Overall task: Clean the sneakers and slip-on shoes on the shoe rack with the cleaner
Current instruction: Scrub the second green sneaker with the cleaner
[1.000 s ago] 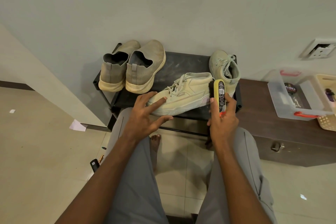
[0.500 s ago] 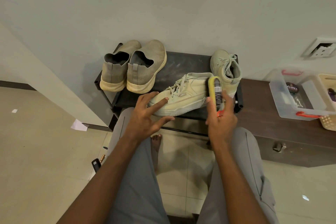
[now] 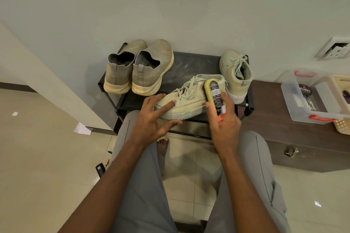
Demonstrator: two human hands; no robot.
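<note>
Your knees in grey trousers (image 3: 144, 185) frame the shot, and your left hand (image 3: 151, 119) steadies the near sneaker (image 3: 181, 103) at its toe, fingers (image 3: 166, 105) straight and spread. Your right hand (image 3: 225, 125) grips the cleaner (image 3: 214, 94), a yellow-edged applicator with a black label. It has slid left from the heel onto the collar a second ago, so the scrubbing looks underway. The sneaker lies on its side, pale suede-like upper, ridged sole, on the dusty black shoe rack (image 3: 191, 64). Behind: its upright mate (image 3: 236, 73) and two knit, grubby slip-on shoes (image 3: 140, 70), apparently untouched.
</note>
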